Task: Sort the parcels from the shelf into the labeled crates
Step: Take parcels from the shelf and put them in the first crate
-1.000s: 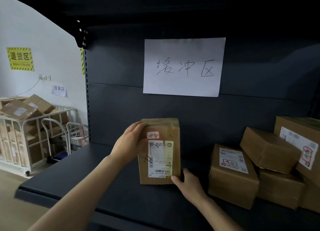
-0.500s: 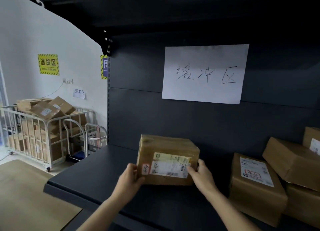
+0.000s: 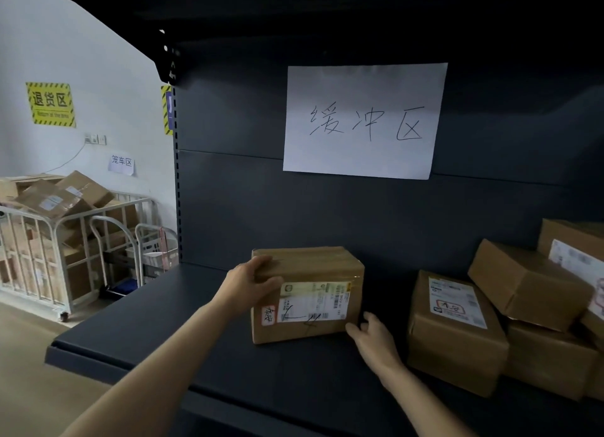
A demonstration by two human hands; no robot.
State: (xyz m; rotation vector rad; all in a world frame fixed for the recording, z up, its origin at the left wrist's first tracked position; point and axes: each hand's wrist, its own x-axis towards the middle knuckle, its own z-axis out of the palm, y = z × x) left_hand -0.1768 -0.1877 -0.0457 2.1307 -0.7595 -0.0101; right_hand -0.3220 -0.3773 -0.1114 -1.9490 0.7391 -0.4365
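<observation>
Resting on the dark grey metal shelf [image 3: 157,325], the brown rectangular cardboard parcel [image 3: 310,263] lies on its long side near the front edge, its white shipping label [image 3: 312,302] and a small red-bordered sticker [image 3: 268,315] facing the person. The left grip [image 3: 250,286], a bare hand, holds the parcel's upper left corner, with fingers curled over the top edge and the thumb on the front face. The right grip [image 3: 374,338] is at the lower right corner, with the thumb against the bottom front edge and the fingers curled by the right side.

Just to the right, apart from the held parcel, more brown cardboard boxes [image 3: 454,345] sit stacked on the same shelf. A white paper sheet with handwritten characters [image 3: 362,119] hangs on the shelf's back panel. At far left, a white metal cage trolley [image 3: 49,240] stands heaped with cardboard boxes below a yellow wall sign [image 3: 50,104].
</observation>
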